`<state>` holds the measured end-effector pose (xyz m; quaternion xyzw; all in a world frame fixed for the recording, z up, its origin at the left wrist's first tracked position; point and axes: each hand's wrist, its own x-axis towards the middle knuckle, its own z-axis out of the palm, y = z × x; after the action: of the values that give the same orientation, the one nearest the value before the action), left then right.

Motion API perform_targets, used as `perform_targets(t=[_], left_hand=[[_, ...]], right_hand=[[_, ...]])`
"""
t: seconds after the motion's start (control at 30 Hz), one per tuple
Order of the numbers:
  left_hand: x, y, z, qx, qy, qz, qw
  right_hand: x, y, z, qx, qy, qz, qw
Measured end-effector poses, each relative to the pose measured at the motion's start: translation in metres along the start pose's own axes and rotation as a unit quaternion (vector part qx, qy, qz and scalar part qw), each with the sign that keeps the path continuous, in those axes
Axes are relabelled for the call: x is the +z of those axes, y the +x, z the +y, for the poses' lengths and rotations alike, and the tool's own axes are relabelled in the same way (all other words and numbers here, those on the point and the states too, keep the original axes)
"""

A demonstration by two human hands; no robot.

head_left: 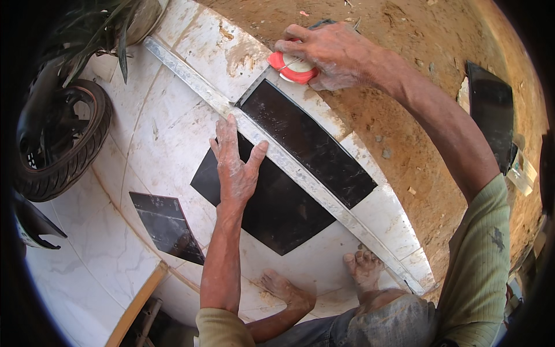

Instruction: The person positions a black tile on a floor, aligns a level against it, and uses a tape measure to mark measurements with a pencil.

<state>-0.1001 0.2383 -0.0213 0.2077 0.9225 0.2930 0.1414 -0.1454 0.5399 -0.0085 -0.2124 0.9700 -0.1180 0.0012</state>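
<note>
A long pale metal straightedge point(300, 184) runs diagonally over a large black tile point(283, 222); black surface shows on both sides of it. My left hand point(236, 173) lies with fingers spread, fingertips at the bar's near edge and palm over the black tile. On the far side, my right hand point(338, 55) is closed round a red and cream tape measure point(293, 67). A narrow grey strip, which looks like its blade, stretches from the case to the bar along the short edge of the far black piece point(306, 141). Fingers partly cover the case.
A smaller black tile piece point(167, 225) lies left of my left forearm. White floor tiles point(173, 133) end in a curved edge at bare brown soil point(399, 150). A motorbike wheel point(63, 139) and a potted plant point(101, 34) stand at left. Another black slab point(490, 110) lies right.
</note>
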Motion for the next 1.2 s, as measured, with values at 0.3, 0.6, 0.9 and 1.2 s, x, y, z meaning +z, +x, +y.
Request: perform_targets(t=[0.3,0.6,0.9,1.2], left_hand=[[0.001,0.000,-0.001,0.002,0.003,0.001,1.000],[-0.001,0.000,0.001,-0.006,0.008,-0.004,1.000],[-0.001,0.001,0.002,-0.009,0.011,-0.009,1.000],[-0.001,0.001,-0.001,-0.001,0.005,-0.005,1.000]], right_hand=[[0.007,0.001,0.006,-0.008,-0.028,-0.011,1.000],[0.007,0.000,0.002,0.011,-0.006,-0.003,1.000],[0.009,0.000,0.003,0.014,-0.022,-0.006,1.000],[0.009,0.000,0.004,0.007,-0.018,-0.003,1.000]])
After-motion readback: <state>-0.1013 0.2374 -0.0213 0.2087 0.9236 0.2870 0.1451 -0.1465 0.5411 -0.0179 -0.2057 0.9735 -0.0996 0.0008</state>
